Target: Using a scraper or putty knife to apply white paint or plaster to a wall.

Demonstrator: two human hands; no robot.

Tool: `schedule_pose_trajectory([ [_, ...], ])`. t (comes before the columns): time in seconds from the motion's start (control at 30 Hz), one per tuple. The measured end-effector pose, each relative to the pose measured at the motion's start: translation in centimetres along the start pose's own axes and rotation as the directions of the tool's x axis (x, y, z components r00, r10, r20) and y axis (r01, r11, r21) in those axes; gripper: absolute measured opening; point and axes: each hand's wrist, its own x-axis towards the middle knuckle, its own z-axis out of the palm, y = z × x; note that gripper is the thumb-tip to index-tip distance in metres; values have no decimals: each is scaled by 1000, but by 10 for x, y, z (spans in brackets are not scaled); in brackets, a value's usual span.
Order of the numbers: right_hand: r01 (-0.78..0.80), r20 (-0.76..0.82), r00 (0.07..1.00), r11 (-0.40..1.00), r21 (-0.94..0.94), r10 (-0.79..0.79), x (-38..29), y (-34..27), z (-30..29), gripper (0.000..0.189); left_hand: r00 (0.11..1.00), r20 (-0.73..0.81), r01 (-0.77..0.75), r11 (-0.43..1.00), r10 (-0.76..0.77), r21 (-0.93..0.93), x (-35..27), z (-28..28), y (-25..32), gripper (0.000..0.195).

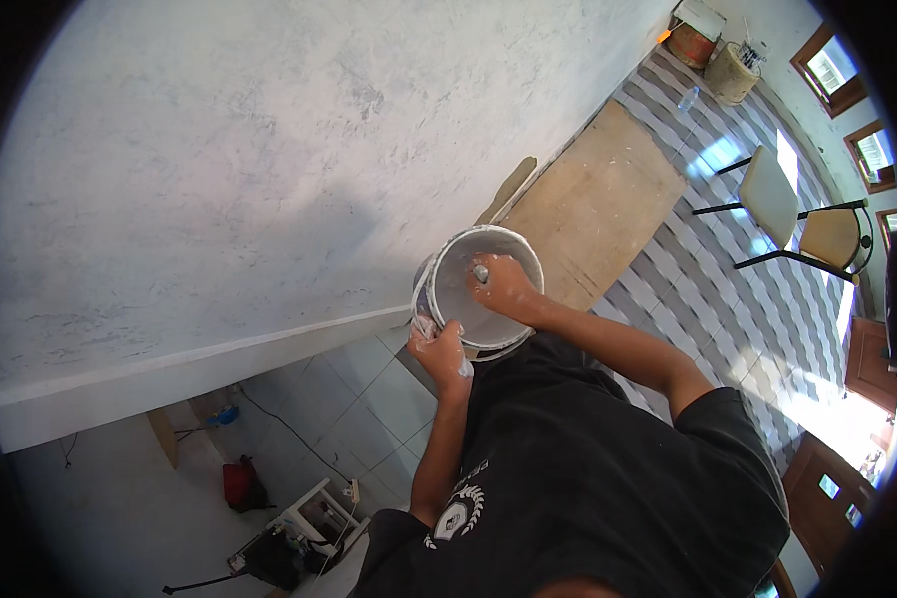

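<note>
A round plastic bucket (536,278) with a whitish, smeared rim and inner wall is tilted in front of my body, close to the wall. My left hand (439,350) is closed on the bucket's near left rim, with white residue on the fingers and wrist. Inside the bucket's mouth, my right hand (497,284) grips a tool handle (481,273) whose rounded grey end shows above the fist. The tool's lower part is hidden by the hand. White specks dot my right hand too.
A patchy whitish plastered wall (269,164) rises beside the bucket. Beyond it, a tan board (605,202) lies along the wall on patterned tiles. A padded chair (770,198) stands at the right, a crusted bucket (731,75) farther off. A red bag (243,484) is at lower left.
</note>
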Motion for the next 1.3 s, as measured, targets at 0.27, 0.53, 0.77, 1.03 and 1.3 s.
schedule_pose_trajectory([
  [0.27,-30,99,995,999,13,29,11,-2,22,25,998,64,19,999,-21,32,-5,5,6,20],
  [0.53,-486,448,864,612,624,230,15,-29,-36,18,998,-24,57,998,-58,-14,7,0,11,26],
  [0.77,-240,179,971,626,742,160,3,-71,-136,20,997,-27,74,997,-75,-5,2,9,48,31],
  [1.03,-131,23,985,640,757,174,-11,-81,-162,26,997,-27,73,997,-74,-24,-2,18,63,32],
  [1.3,-138,9,973,547,826,232,-18,-79,-160,26,993,6,120,991,-120,-55,7,17,64,30],
])
